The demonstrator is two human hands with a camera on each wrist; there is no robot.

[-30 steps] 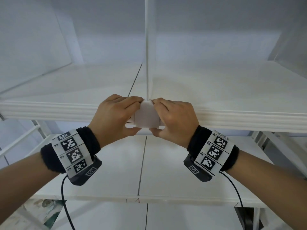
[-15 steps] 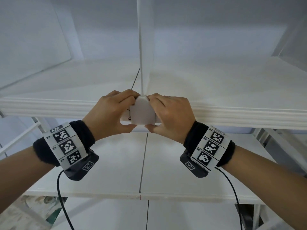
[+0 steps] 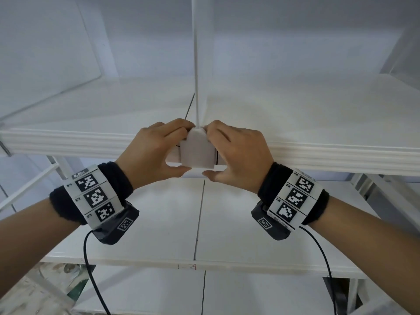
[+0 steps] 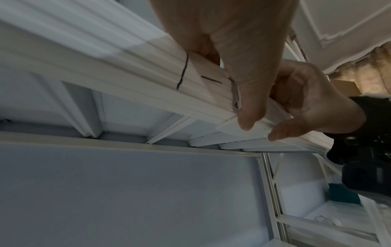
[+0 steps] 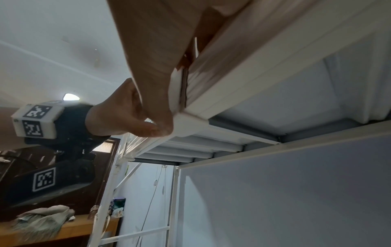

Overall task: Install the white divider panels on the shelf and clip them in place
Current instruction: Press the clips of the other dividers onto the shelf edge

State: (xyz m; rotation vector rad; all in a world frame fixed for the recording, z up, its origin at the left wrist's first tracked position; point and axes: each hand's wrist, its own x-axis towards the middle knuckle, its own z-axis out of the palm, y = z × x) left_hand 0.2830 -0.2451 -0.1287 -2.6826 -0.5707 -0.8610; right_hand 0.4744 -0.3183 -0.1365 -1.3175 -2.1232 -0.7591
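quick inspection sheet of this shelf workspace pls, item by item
surface: white shelf, ribbed front edge, black pen marks near the clip
job's things: upright white divider panel standing on the shelf; white clip over the front edge at its foot
clutter: nothing seen on the shelf
grippers: left hand and right hand both pinch the clip, fingers on top, thumbs below
cables: black wrist camera cables hang from both wrists
surroundings: lower shelf; wooden table with cloth
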